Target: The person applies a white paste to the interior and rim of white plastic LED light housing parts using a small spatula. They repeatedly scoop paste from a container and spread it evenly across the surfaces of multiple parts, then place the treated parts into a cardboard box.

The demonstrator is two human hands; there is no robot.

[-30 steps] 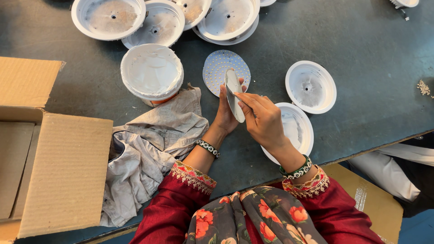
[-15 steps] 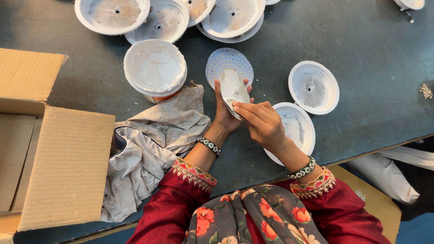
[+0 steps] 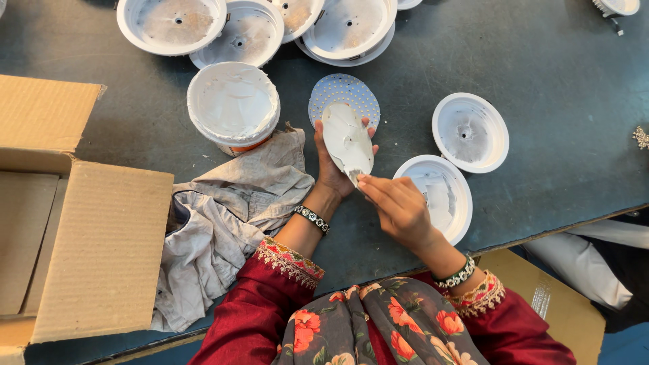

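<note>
At the far left an open cardboard box (image 3: 74,230) stands on the dark table (image 3: 554,81), and next to it a grey cloth (image 3: 223,216) lies beside a white tub (image 3: 233,105) full of white paste. In the middle the left hand (image 3: 334,169) holds a round white disc (image 3: 347,140) tilted above the table, fingers curled behind it and the thumb on its edge, in front of a dotted round plate (image 3: 345,94). The right hand (image 3: 399,206) touches the disc's lower edge with its fingertips, fingers half bent and holding nothing else, above a white round housing (image 3: 439,196).
</note>
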